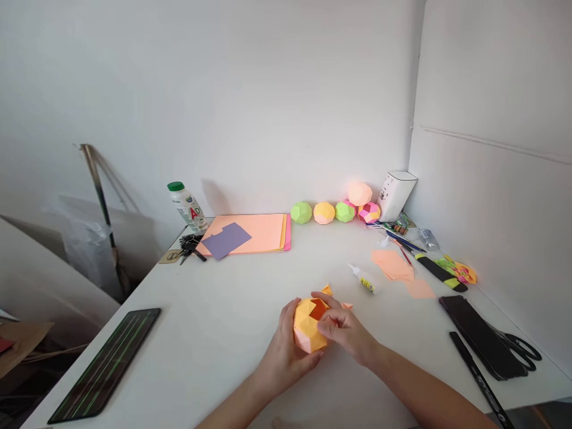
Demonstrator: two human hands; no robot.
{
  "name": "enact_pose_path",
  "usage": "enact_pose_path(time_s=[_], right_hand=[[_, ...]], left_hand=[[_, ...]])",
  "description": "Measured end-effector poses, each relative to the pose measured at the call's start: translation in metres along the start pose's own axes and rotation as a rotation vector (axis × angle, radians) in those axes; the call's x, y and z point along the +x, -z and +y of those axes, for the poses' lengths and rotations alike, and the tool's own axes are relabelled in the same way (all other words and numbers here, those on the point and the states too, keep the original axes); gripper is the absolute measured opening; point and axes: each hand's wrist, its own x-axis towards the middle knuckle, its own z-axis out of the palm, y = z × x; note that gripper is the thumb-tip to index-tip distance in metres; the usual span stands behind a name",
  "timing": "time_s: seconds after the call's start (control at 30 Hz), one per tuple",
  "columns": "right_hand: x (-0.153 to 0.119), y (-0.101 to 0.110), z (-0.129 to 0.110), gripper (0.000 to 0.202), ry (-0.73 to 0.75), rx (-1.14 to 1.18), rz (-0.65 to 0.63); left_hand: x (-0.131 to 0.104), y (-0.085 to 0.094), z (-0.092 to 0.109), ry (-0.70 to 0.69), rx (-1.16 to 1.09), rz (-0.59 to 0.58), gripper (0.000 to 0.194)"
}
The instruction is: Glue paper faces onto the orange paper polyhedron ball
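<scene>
A faceted paper ball (307, 322), orange-yellow above and pinkish below, is held over the front middle of the table. My left hand (286, 342) wraps its left side and underside. With thumb and fingers bent, my right hand (344, 328) grips the ball's right edge beside a dark opening in its top. Just behind the ball lies a small folded orange paper piece (328, 289). A peach paper piece (347, 306) lies close to my right knuckles. Farther back rests a white glue tube (364, 280) with a yellow label.
Finished-looking paper balls (324, 213) line the wall. Coloured paper sheets (263, 229), a purple paper piece (227, 239) and a white bottle (187, 208) stand back left. Peach cutouts (391, 264), a cutter (440, 271), scissors (521, 350) and a marker (480, 378) lie right. A dark tablet (107, 363) lies front left.
</scene>
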Motion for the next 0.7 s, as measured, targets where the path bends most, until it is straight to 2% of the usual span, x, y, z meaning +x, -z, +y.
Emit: enact_pose_path(time_s=[0.37,0.5,0.7], right_hand=[[0.002,0.002,0.001,0.035,-0.033,-0.105,-0.051],[0.003,0.004,0.006,0.03,-0.006,-0.136,-0.054],[0.004,0.003,0.01,0.034,0.03,-0.114,-0.027]], left_hand=[[0.0,-0.003,-0.011,-0.16,0.226,0.014,0.083],[0.0,-0.002,-0.012,-0.16,0.257,-0.001,0.083],[-0.001,-0.002,-0.014,-0.108,0.242,-0.014,0.084]])
